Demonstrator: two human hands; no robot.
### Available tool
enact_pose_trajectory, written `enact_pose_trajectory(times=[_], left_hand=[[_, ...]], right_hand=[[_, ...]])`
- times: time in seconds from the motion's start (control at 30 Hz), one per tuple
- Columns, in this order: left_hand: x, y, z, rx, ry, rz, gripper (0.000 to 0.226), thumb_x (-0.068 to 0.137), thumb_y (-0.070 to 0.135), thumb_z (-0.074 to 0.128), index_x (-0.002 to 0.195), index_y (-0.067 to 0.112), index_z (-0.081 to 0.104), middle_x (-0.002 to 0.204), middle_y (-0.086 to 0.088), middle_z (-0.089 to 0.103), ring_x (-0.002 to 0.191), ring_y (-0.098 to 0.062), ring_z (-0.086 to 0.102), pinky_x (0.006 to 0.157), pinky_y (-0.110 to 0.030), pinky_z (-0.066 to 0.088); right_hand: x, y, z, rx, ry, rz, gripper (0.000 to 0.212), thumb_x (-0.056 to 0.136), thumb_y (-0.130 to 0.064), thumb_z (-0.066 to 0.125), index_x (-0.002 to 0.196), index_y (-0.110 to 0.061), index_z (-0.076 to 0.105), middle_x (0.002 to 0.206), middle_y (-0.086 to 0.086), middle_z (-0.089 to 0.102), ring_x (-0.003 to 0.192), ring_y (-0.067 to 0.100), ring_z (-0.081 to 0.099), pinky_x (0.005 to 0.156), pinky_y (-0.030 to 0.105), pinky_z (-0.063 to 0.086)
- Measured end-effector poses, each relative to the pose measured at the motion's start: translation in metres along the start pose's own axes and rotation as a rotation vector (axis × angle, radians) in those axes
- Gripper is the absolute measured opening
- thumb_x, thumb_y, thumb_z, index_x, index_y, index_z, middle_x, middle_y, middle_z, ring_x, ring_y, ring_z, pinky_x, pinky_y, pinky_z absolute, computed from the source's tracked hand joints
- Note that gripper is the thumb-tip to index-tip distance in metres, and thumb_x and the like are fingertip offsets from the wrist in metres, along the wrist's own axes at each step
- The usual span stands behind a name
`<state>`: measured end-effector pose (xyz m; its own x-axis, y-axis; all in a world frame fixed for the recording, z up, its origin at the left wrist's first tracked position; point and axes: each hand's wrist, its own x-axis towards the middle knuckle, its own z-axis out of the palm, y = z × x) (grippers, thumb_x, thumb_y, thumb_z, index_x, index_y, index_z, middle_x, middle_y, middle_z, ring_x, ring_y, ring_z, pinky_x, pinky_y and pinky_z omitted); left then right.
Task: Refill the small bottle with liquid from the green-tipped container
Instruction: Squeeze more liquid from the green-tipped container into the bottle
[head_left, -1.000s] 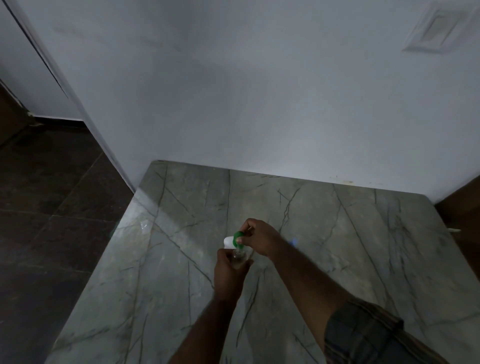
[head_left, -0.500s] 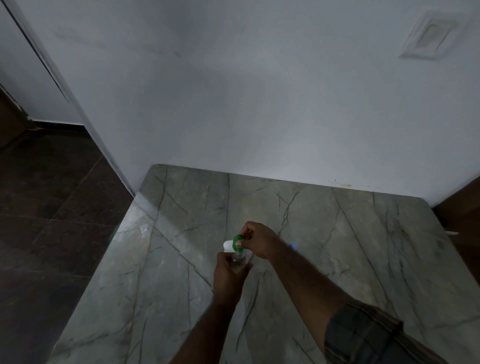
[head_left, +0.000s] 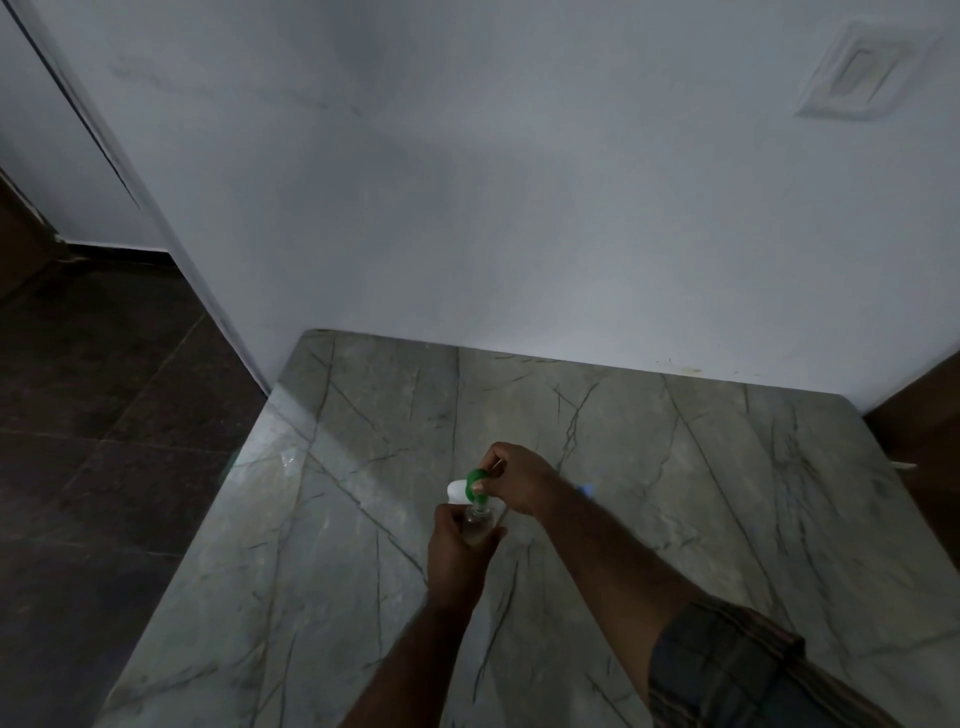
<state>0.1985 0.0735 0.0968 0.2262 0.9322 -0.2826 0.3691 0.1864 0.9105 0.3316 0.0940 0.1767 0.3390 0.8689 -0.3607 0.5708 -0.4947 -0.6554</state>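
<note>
The refill is under way, by the look of it, but not finished. The bottle is open, with no cap visible on it, and the container is brought to its mouth. Whether liquid is running at this moment is too small and too dim to tell. How full the bottle is cannot be read either. Left to do, as I judge it: finish the filling, lift the container off, and close the bottle.

The left hand is curled round the bottle's body and holds it upright over the middle of the table, somewhat toward its near edge. Whether the base rests on the table or hangs just above it is hidden by the fingers. The right hand pinches the container between thumb and bent fingers, over the table's middle, just past the left hand.

The bottle is small, clear and narrow-necked, with only its neck and shoulder showing above the grip. The container has a white body that juts toward the table's left side, and its green tip is turned down, touching or just over the bottle's mouth.

A small blue thing lies on the table just beyond the right forearm. It is too blurred to name.
</note>
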Motion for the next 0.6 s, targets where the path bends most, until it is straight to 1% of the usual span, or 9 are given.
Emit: enact_pose_trajectory(times=[0.07, 0.17, 0.27, 0.3, 0.33, 0.4, 0.43, 0.6], left_hand=[[0.0004, 0.0023, 0.0001, 0.0, -0.002, -0.004, 0.042, 0.074, 0.022, 0.084, 0.1, 0.027, 0.05, 0.098, 0.007, 0.065, 0.086, -0.006, 0.063, 0.064, -0.017, 0.046], [0.0005, 0.0026, 0.0014, -0.007, 0.007, -0.016, 0.043, 0.074, 0.022, 0.084, 0.095, 0.032, 0.048, 0.095, 0.009, 0.065, 0.085, -0.004, 0.063, 0.062, -0.014, 0.044], [-0.0014, -0.0027, 0.0059, -0.021, 0.02, -0.031, 0.042, 0.074, 0.023, 0.084, 0.095, 0.031, 0.049, 0.095, 0.007, 0.066, 0.082, -0.003, 0.064, 0.056, -0.012, 0.046], [-0.0018, -0.0036, 0.007, -0.028, 0.027, -0.033, 0.042, 0.073, 0.023, 0.085, 0.096, 0.029, 0.05, 0.095, 0.007, 0.067, 0.082, -0.004, 0.064, 0.058, -0.013, 0.048], [-0.0016, -0.0044, 0.008, -0.031, 0.032, -0.034, 0.042, 0.073, 0.023, 0.085, 0.098, 0.027, 0.051, 0.096, 0.006, 0.067, 0.084, -0.005, 0.065, 0.063, -0.017, 0.052], [0.0004, -0.0055, 0.0091, -0.044, 0.032, -0.04, 0.043, 0.073, 0.022, 0.085, 0.101, 0.023, 0.053, 0.098, 0.005, 0.068, 0.087, -0.011, 0.067, 0.074, -0.032, 0.058], [0.0014, -0.0057, 0.0088, -0.044, 0.031, -0.038, 0.043, 0.073, 0.022, 0.085, 0.102, 0.022, 0.053, 0.098, 0.004, 0.068, 0.088, -0.013, 0.067, 0.076, -0.035, 0.058], [0.0025, 0.0007, 0.0034, -0.007, 0.016, -0.009, 0.044, 0.074, 0.023, 0.084, 0.104, 0.022, 0.052, 0.099, 0.006, 0.066, 0.088, -0.011, 0.065, 0.072, -0.027, 0.054]], right_hand=[[-0.0004, -0.0006, -0.0004, 0.001, 0.002, 0.006, 0.021, 0.079, -0.023, 0.074, 0.096, -0.014, 0.065, 0.102, 0.004, 0.07, 0.087, 0.015, 0.061, 0.068, 0.023, 0.039], [-0.0001, -0.0004, 0.0009, -0.006, 0.0, 0.004, 0.02, 0.08, -0.024, 0.074, 0.095, -0.015, 0.064, 0.102, 0.003, 0.069, 0.091, 0.018, 0.064, 0.063, 0.023, 0.04], [0.0011, 0.0019, 0.0045, -0.011, -0.005, 0.014, 0.02, 0.08, -0.024, 0.072, 0.096, -0.015, 0.064, 0.103, 0.003, 0.069, 0.087, 0.016, 0.06, 0.066, 0.023, 0.04], [0.0016, 0.0027, 0.0055, -0.009, -0.009, 0.017, 0.019, 0.08, -0.024, 0.072, 0.095, -0.016, 0.064, 0.103, 0.003, 0.069, 0.086, 0.015, 0.059, 0.065, 0.023, 0.039], [0.0022, 0.003, 0.006, -0.004, -0.011, 0.019, 0.019, 0.08, -0.024, 0.072, 0.095, -0.016, 0.063, 0.103, 0.003, 0.068, 0.086, 0.015, 0.06, 0.064, 0.023, 0.039], [0.0035, 0.0028, 0.0055, 0.003, -0.007, 0.027, 0.017, 0.08, -0.024, 0.073, 0.092, -0.018, 0.063, 0.103, 0.003, 0.069, 0.09, 0.018, 0.063, 0.066, 0.024, 0.04], [0.0044, 0.0024, 0.0047, 0.001, -0.007, 0.03, 0.017, 0.079, -0.024, 0.073, 0.092, -0.018, 0.063, 0.103, 0.003, 0.068, 0.092, 0.018, 0.063, 0.067, 0.024, 0.04], [0.0074, 0.0001, -0.0021, -0.013, -0.022, 0.014, 0.024, 0.078, -0.026, 0.075, 0.097, -0.016, 0.065, 0.105, 0.003, 0.068, 0.088, 0.015, 0.059, 0.064, 0.023, 0.039]])
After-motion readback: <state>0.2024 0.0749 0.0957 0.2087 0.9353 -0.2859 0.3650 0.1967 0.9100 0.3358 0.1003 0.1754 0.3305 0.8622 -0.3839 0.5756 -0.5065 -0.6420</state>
